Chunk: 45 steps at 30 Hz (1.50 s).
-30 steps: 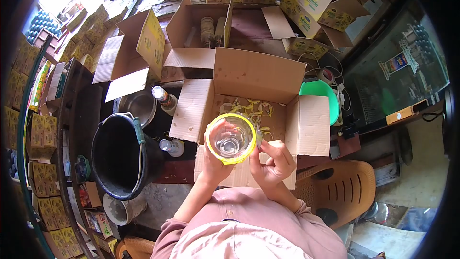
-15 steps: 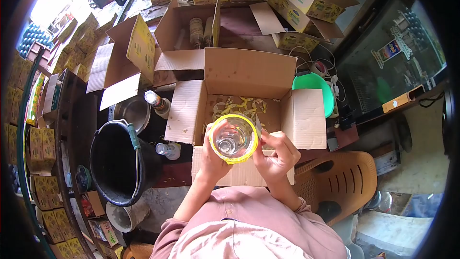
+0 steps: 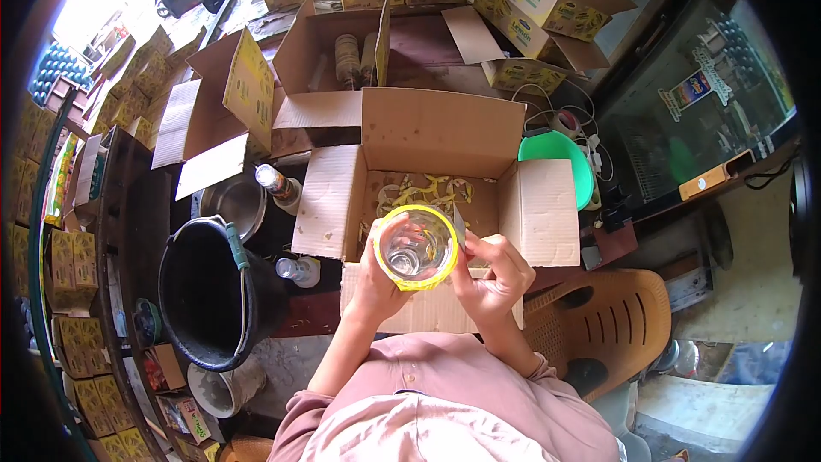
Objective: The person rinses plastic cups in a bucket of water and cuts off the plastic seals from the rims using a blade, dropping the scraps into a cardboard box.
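Observation:
A clear jar point(image 3: 416, 248) with a yellow rim is held over the near side of an open cardboard box point(image 3: 445, 130), its mouth facing up toward me. My left hand point(image 3: 376, 278) is wrapped round the jar's left side. At the right of the rim, my right hand point(image 3: 494, 278) is closed in a pinch on a thin grey blade point(image 3: 459, 227) that lies against the rim; its handle is hidden in the fingers. Yellow trimmings point(image 3: 440, 188) lie on the floor of the box, beyond the jar.
Left of the box stand a black bucket point(image 3: 201, 291), a metal pot point(image 3: 235, 205) and two bottles, one a small clear bottle point(image 3: 299, 270). A green bowl point(image 3: 560, 154) is on the right. A brown plastic chair point(image 3: 629, 316) stands at near right. More open cartons point(image 3: 329, 43) are behind.
Both hands, the jar and the blade hold almost the same position. The whole view has shifted very slightly.

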### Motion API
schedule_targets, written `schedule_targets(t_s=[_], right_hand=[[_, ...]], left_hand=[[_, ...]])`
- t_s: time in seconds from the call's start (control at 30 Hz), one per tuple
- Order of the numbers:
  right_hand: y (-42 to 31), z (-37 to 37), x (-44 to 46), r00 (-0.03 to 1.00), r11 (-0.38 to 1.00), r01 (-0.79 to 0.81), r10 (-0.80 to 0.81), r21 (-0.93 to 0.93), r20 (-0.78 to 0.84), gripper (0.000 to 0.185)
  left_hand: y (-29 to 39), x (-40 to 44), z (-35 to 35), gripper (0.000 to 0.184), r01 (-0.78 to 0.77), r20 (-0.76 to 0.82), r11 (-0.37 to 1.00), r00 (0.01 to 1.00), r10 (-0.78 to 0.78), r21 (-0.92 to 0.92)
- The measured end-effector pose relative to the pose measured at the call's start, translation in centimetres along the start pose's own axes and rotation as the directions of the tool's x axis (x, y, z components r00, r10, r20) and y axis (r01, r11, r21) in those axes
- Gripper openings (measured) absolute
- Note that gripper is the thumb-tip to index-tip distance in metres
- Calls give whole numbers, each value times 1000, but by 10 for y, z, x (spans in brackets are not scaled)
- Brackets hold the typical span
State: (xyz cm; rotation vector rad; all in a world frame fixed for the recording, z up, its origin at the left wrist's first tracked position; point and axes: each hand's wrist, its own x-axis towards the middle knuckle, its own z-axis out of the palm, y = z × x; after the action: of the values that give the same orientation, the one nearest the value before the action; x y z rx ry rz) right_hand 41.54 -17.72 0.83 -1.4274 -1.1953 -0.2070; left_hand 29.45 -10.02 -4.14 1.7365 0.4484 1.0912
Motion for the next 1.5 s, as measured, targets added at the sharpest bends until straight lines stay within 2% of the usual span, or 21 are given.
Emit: schedule_targets(t_s=[0.13, 0.23, 0.43, 0.53, 0.63, 0.73, 0.83, 0.93, 1.07, 1.2, 1.23, 1.43, 1.5], right_hand=[[6, 1, 0, 999, 999, 40, -40, -32, -1, 27], [10, 0, 2, 998, 997, 66, -66, -45, 0, 26], [8, 3, -2, 1000, 999, -13, 13, 49, 5, 25], [8, 0, 2, 1000, 1000, -4, 3, 24, 19, 26], [8, -3, 10, 999, 1000, 26, -26, 8, 38, 27], [10, -3, 7, 999, 1000, 14, -15, 26, 42, 27], [11, -4, 5, 999, 1000, -6, 5, 26, 41, 28], [9, -6, 10, 998, 999, 5, -8, 45, 62, 28], [6, -3, 8, 999, 996, -50, 49, 74, 18, 25], [0, -3, 1, 998, 997, -55, 54, 61, 12, 26], [-1, -3, 0, 999, 997, -50, 50, 56, 10, 26], [1, -4, 0, 1000, 1000, -4, 5, -28, 19, 27], [3, -4, 2, 1000, 1000, -4, 4, 4, 25, 28]], left_hand=[[2, 2, -2, 71, 4, 43, 999, 999, -6, 44], [-2, 1, 0, 73, 23, 46, 999, 999, -21, -36], [-10, 0, 0, 75, 26, -1, 993, 1000, -26, -112], [-8, 1, -2, 73, 81, 57, 988, 996, -74, -131], [-4, 3, -3, 74, 50, 103, 994, 994, -40, -97], [-5, 3, -6, 74, 127, 151, 982, 983, -105, -140], [4, 7, -9, 72, 82, 249, 994, 967, -60, -78], [-3, 6, -4, 69, -4, 180, 983, 983, 37, -182], [-5, 5, 0, 78, 162, 177, 894, 980, -94, -419], [-15, 3, 1, 77, 77, 124, 917, 992, -31, -392], [-16, 2, 0, 76, 66, 128, 903, 992, -12, -425], [-18, -2, -2, 79, 53, 170, 929, 985, 10, -365], [-16, -2, -3, 80, 58, 201, 924, 979, 21, -378]])
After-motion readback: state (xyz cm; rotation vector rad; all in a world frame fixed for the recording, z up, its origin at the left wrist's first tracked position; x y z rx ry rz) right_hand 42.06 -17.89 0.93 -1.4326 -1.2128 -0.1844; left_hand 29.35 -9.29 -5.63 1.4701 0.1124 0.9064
